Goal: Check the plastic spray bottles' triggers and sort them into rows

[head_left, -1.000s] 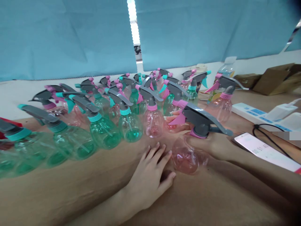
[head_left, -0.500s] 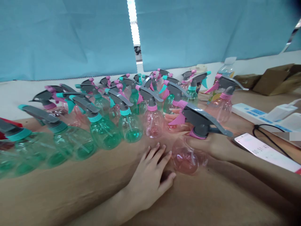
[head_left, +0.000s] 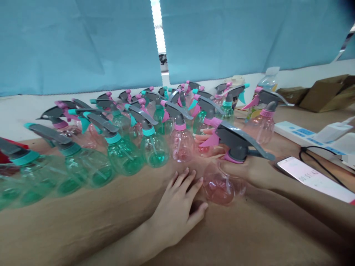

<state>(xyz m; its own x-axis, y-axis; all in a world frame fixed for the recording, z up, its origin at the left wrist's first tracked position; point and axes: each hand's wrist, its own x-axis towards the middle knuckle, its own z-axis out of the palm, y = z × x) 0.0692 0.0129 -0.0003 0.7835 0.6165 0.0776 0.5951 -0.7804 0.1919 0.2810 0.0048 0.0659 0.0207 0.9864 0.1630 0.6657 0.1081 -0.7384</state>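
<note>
My left hand (head_left: 177, 203) lies palm down on the brown tabletop, fingers spread. Just right of its fingertips stands a clear pink spray bottle (head_left: 219, 186) with a grey and pink trigger head; no firm grip on it shows. My right hand (head_left: 203, 137) reaches in behind this bottle, its fingers stretched out to the left. The trigger head and bottle hide most of that hand. Beyond my left fingertips are a pink spray bottle (head_left: 181, 144) and a green spray bottle (head_left: 154, 149) holding some green liquid.
Several more green spray bottles (head_left: 126, 155) line the left, with others crowded behind. At right are a lit phone (head_left: 313, 177), a black cable (head_left: 321, 162) and a white power strip (head_left: 294, 131). Brown boxes (head_left: 321, 94) stand at the back right, before a blue curtain (head_left: 222, 37).
Both hands and the bottles keep their places. The view has shifted very slightly.
</note>
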